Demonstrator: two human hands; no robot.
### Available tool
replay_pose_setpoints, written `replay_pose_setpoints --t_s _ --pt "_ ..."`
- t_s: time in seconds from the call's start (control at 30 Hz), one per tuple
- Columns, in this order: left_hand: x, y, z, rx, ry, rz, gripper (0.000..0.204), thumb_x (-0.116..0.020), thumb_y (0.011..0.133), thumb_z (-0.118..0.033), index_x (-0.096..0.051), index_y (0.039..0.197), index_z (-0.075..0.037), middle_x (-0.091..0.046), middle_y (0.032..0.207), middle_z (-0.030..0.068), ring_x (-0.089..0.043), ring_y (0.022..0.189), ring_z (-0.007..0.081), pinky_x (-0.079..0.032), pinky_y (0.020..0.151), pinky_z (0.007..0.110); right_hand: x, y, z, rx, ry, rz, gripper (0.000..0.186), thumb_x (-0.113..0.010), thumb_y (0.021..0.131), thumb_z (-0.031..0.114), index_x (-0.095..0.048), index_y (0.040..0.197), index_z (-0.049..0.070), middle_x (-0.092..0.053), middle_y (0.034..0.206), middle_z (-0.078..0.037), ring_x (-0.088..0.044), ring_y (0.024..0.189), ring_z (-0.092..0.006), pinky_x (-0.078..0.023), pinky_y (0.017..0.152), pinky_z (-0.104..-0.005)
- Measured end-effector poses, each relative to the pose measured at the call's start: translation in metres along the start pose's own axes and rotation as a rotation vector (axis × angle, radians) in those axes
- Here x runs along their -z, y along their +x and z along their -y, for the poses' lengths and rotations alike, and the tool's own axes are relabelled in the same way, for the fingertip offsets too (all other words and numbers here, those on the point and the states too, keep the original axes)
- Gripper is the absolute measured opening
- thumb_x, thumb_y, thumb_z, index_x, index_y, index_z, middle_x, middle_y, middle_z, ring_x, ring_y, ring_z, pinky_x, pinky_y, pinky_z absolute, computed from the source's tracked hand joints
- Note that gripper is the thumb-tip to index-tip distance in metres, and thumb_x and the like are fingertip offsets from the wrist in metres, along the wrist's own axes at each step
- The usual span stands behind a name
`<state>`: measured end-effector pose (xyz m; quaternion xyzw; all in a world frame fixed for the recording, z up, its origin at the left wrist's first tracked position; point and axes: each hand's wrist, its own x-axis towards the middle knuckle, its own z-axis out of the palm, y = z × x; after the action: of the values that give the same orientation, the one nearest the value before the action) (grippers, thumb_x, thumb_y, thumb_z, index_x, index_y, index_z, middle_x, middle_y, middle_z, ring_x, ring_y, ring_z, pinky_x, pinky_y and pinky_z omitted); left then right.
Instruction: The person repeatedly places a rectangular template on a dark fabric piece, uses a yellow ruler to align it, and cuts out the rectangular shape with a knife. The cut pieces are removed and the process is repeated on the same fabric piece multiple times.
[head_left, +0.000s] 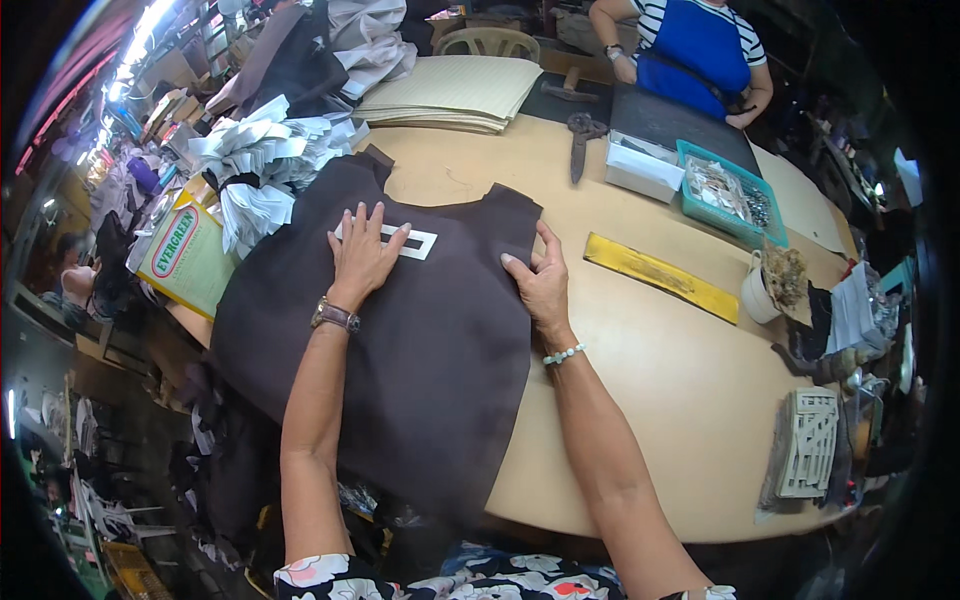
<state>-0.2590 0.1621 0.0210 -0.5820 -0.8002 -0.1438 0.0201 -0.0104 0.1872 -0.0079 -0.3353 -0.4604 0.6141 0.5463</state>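
A large dark brown garment panel [430,330] with a curved neckline is spread over the table, its lower part hanging past the near edge. On its upper part lies a small white rectangular frame [428,245] with a slot through it. My left hand [367,257] rests flat over the frame's left portion, fingers spread, hiding part of it. At the panel's right edge is my right hand [545,290]. Its thumb touches the fabric and the index finger stands apart from it; the other fingers are partly hidden.
On the tan table [640,400] lie a yellow strip [660,278], dark shears [583,145], a hammer [571,88], a turquoise basket [720,228] and a white box [643,170]. Bundled white pieces [255,160] stand left. Across the table is a person in a blue apron [695,55].
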Motion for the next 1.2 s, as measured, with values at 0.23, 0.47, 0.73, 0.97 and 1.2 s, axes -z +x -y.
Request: replay_pose_setpoints --t_s 0.23,0.47,0.73,0.97,1.2 --pt "-0.020 0.000 0.004 -0.004 -0.010 -0.094 0.067 -0.046 0.090 -0.055 -0.049 0.135 -0.007 -0.034 0.147 0.0205 -0.020 0.140 0.0377 -0.010 0.110 0.062 0.014 0.000 0.007 -0.027 0.005 -0.073 0.041 -0.043 0.088 0.006 -0.041 0.129 -0.002 -0.062 0.103 -0.013 -0.059 0.083 -0.0130 -0.050 0.072 -0.0262" --pt "-0.015 0.000 -0.002 0.017 -0.022 -0.065 0.079 -0.048 0.084 -0.064 -0.047 0.136 -0.004 -0.031 0.148 0.0206 -0.018 0.141 0.0373 -0.007 0.110 0.061 0.027 0.003 0.003 -0.033 -0.306 0.052 0.021 -0.060 0.085 0.010 -0.056 0.100 -0.004 -0.062 0.094 -0.009 -0.059 0.072 -0.0125 -0.049 0.065 -0.0265" --pt "-0.016 0.003 -0.005 0.014 -0.064 -0.091 0.086 -0.050 0.080 -0.069 -0.047 0.136 -0.004 -0.031 0.148 0.0216 -0.018 0.141 0.0376 -0.007 0.111 0.060 0.009 -0.030 0.019 0.773 -1.100 0.445 0.026 -0.058 0.074 0.011 -0.065 0.098 0.003 -0.062 0.105 -0.016 -0.058 0.094 -0.0345 -0.048 0.083 -0.0389" --pt "-0.015 -0.001 -0.002 -0.113 -0.079 -0.219 0.070 -0.059 0.079 -0.061 -0.060 0.124 -0.007 -0.043 0.140 0.0205 -0.029 0.136 0.0389 -0.011 0.109 0.063 -0.027 -0.076 0.021 0.908 -1.158 0.887 0.036 -0.053 0.081 0.013 -0.059 0.116 0.003 -0.058 0.117 -0.016 -0.051 0.110 -0.0345 -0.041 0.097 -0.0433" --pt "-0.010 -0.013 -0.019 -0.099 -0.097 -0.091 0.076 -0.060 0.075 -0.066 -0.062 0.121 -0.006 -0.049 0.135 0.0195 -0.032 0.133 0.0415 -0.013 0.107 0.066 -0.004 -0.065 0.024 0.734 -1.324 0.682 0.031 -0.052 0.082 0.008 -0.058 0.112 0.004 -0.055 0.117 -0.015 -0.052 0.107 -0.0330 -0.043 0.093 -0.0433"
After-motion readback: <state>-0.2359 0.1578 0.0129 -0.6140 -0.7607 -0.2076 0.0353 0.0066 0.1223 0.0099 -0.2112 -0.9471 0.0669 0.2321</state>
